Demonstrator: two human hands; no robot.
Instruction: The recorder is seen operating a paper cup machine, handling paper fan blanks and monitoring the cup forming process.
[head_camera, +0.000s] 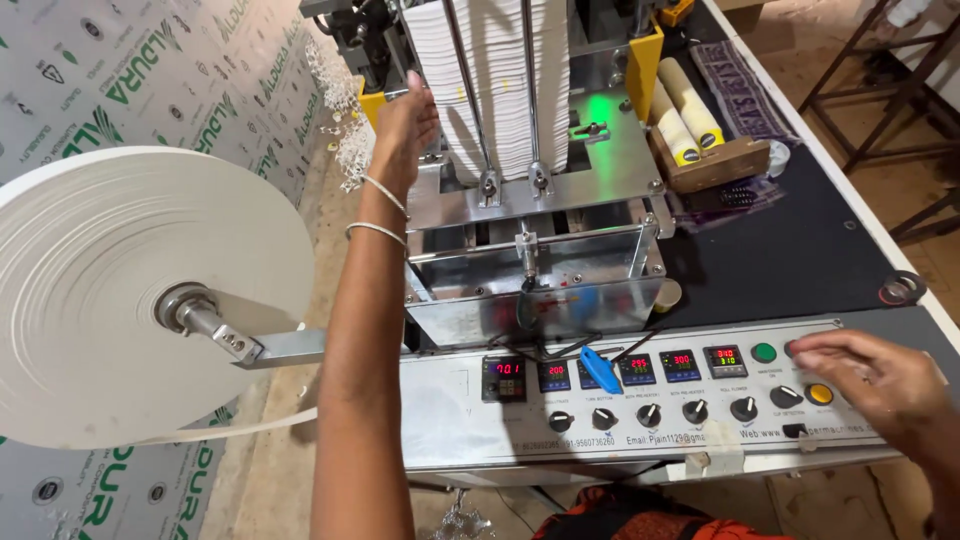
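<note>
My left hand reaches far forward and rests flat against the left side of a tall stack of white paper blanks held between metal rods on a steel machine. Two thin bangles sit on that wrist. My right hand hovers over the right end of the machine's control panel, its fingers curled over a button beside the green button and the yellow button. It grips nothing.
A large roll of white paper strip on a spindle fills the left. The panel carries several digital displays, black knobs and a blue clip. Yellow-tipped rolls in a wooden holder and a patterned cloth lie on the dark tabletop.
</note>
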